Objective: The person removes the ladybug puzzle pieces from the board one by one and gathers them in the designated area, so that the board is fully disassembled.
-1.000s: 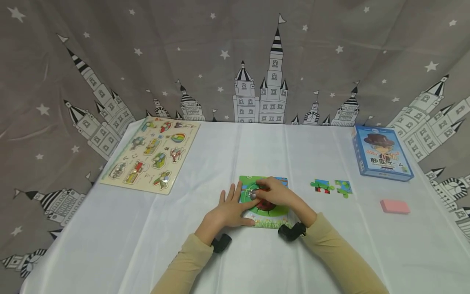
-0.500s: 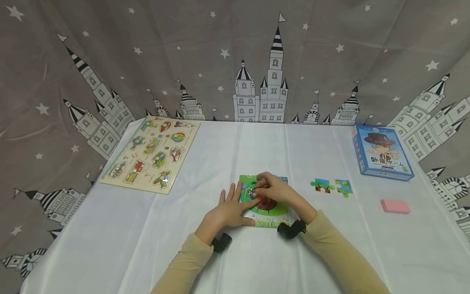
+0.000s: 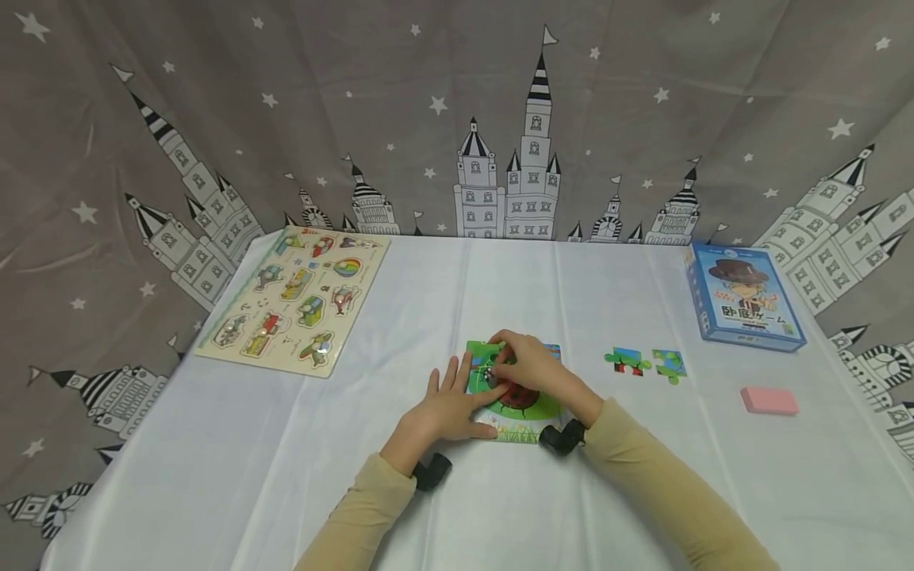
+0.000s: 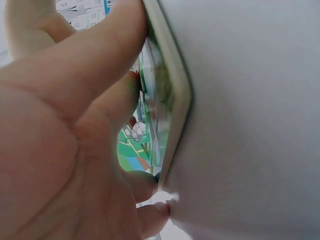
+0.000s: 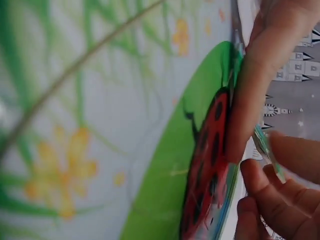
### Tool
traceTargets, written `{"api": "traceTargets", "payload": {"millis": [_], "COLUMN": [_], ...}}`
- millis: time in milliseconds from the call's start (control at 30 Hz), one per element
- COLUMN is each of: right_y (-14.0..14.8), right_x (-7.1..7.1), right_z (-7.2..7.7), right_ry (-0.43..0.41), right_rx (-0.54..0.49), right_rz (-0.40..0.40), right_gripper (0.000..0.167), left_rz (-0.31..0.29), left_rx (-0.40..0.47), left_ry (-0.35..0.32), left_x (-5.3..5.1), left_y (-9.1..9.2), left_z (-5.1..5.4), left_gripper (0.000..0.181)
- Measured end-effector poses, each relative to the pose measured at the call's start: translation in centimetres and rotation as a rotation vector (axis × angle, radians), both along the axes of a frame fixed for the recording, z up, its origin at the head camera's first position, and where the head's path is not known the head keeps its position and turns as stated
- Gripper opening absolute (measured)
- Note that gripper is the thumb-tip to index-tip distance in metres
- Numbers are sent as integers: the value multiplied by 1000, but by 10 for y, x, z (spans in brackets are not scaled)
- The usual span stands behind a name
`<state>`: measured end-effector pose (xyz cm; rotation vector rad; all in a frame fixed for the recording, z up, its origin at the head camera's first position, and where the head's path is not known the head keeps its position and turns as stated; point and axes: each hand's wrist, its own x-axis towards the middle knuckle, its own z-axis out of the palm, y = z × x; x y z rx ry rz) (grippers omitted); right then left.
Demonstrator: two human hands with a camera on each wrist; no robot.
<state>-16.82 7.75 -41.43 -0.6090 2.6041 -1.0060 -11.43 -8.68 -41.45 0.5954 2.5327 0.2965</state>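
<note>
Ladybug puzzle looks mostly done: L hand splayed on it, R hand pinching green pc, 2 loose pcs remaining.

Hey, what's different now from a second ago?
The right hand has moved slightly forward over the ladybug puzzle and now pinches a thin piece; whether it held it earlier is unclear. The left hand stays spread at the puzzle's left side; the two loose pieces haven't moved.

L hand splayed; R hand pinching.
</note>
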Motion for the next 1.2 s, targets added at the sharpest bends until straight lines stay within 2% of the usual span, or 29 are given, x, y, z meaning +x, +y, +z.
{"api": "traceTargets", "payload": {"millis": [133, 267, 400, 467, 567, 767, 900, 1200], "right_y": [0, 7, 33, 52, 82, 121, 127, 127], "right_x": [0, 1, -3, -5, -9, -9, -10, -15], "right_z": [0, 0, 1, 3, 6, 10, 10, 3], "right_ry": [14, 19, 3, -7, -12, -54, -49, -10], "right_rx": [-25, -79, -152, -157, -122, 75, 175, 217], "right_rz": [-34, -62, -96, -117, -149, -228, -249, -277], "right_gripper": [26, 24, 27, 28, 27, 26, 29, 29], "left_rz": [2, 2, 8, 23, 30, 31, 31, 25], "left_rx": [-14, -14, 1, 13, 26, 39, 34, 42], "left_ry": [4, -12, -17, -9, -14, -14, -3, -4], "left_x": [0, 1, 1, 2, 1, 0, 0, 1], "left_y": [1, 1, 1, 1, 1, 0, 0, 0], "left_z": [0, -1, -1, -1, -1, -3, -3, -2], "left_gripper": [67, 67, 68, 68, 69, 69, 69, 69]}}
